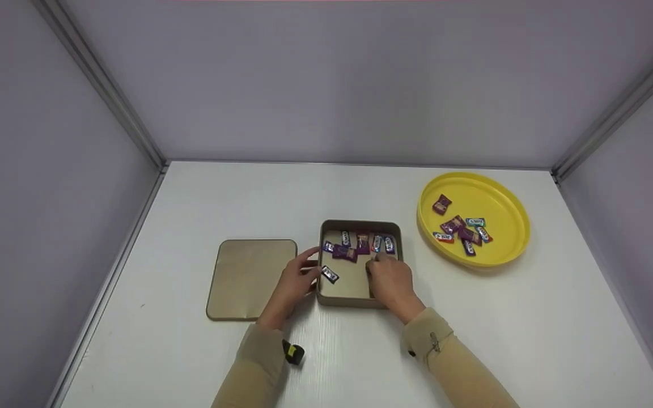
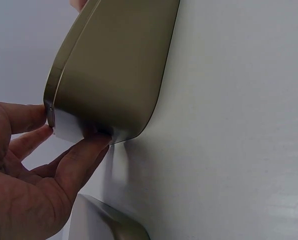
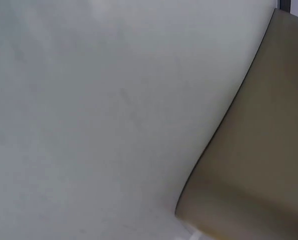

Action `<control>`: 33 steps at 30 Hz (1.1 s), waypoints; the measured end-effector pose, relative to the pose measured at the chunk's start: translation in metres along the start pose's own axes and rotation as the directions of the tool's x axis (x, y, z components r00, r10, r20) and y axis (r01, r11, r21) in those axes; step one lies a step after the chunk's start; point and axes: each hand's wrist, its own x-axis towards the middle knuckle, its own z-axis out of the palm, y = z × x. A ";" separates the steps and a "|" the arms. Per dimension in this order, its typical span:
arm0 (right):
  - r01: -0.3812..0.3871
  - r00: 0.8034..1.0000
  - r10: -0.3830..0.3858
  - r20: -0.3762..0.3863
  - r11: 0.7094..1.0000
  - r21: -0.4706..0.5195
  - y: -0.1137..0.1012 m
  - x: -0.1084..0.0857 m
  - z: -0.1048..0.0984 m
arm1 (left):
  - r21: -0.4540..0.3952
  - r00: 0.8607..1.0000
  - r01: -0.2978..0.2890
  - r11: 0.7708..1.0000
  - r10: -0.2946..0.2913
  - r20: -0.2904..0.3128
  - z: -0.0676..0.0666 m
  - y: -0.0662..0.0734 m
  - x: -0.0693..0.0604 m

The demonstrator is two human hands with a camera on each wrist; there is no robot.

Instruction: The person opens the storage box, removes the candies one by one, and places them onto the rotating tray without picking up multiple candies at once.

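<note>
A gold-coloured square tin (image 1: 355, 303) stands on the table, holding several small wrapped candies. Purple wrappers (image 1: 345, 253) and blue-and-white ones lie mostly along its far side; one dark-and-silver candy (image 1: 330, 275) lies near the left wall. My left hand (image 1: 297, 279) touches the outside of the tin's left wall with its fingers fairly straight, as the left wrist view also shows. My right hand (image 1: 391, 280) reaches over the right wall into the tin, fingers bent downward. Its fingertips are hidden, so whether they pinch a candy does not show.
To the left lies a flat gold lid (image 1: 253, 277). A round yellow tray (image 1: 502, 207) with several more wrapped candies stands at the back right. Grey-white panels (image 1: 360, 85) enclose the table on the back and both sides.
</note>
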 end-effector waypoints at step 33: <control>-0.008 1.000 0.005 0.012 0.982 0.190 0.003 -0.001 0.001 | 0.110 0.996 -0.056 0.992 0.048 0.072 -0.001 -0.001 -0.007</control>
